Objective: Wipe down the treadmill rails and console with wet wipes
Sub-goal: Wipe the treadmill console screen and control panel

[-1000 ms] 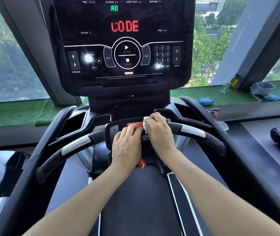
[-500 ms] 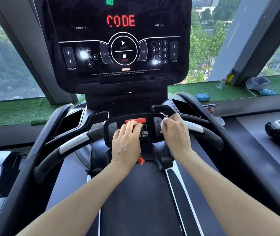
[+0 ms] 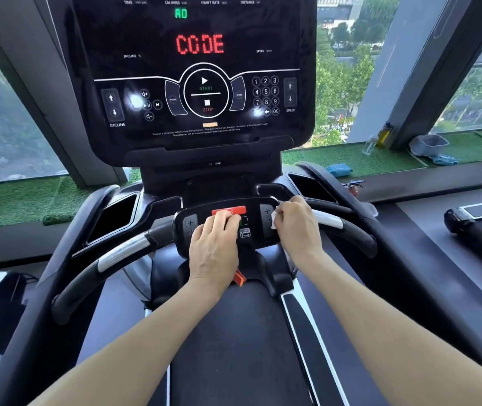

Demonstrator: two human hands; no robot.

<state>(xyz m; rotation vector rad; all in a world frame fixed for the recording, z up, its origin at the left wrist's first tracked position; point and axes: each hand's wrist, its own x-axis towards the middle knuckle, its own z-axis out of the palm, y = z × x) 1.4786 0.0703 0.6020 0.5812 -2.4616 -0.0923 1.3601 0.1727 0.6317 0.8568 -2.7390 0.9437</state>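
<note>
The black treadmill console (image 3: 204,68) fills the upper middle and shows "CODE" in red. Below it a small black control panel (image 3: 250,210) with a red stop bar sits between two curved handrails (image 3: 122,253). My right hand (image 3: 298,227) pinches a crumpled white wet wipe (image 3: 274,219) against the panel's right end, beside the plus button. My left hand (image 3: 213,244) rests on the panel's middle, fingers bent over its lower edge below the red bar. An orange safety clip (image 3: 239,278) hangs beneath my left wrist.
The right handrail (image 3: 339,227) has a silver sensor strip. Black cup pockets (image 3: 116,212) flank the console base. The running belt (image 3: 233,347) lies below. On the green sill stand a blue pack (image 3: 339,169), a bottle (image 3: 384,133) and a grey tub (image 3: 428,143). Another treadmill (image 3: 474,218) is at right.
My right hand slid the wipe from the panel's middle, next to the red bar, to its right end. My left hand stayed on the panel. The view tilted slightly.
</note>
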